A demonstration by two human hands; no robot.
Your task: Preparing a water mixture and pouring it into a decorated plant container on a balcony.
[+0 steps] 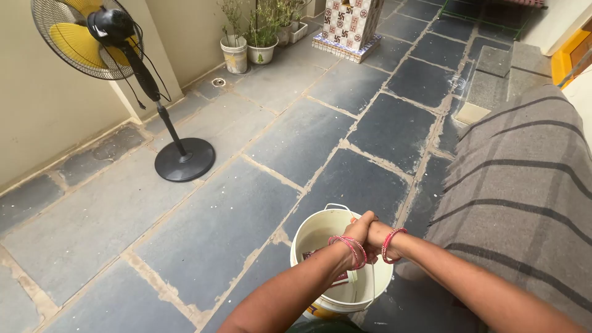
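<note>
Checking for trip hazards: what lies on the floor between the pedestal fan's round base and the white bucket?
In the head view, only bare dark stone floor with pale grout lines lies between the fan base and the white bucket.

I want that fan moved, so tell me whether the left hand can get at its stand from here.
Probably not: the left hand is clasped with the right hand over the white bucket, and the fan stand is far across bare floor.

Dark stone floor (203, 240) with pale joints; beige wall (37, 117) and fan (92, 37) far left, potted plants (246, 43) far, striped blanket (530, 185) right.
</note>
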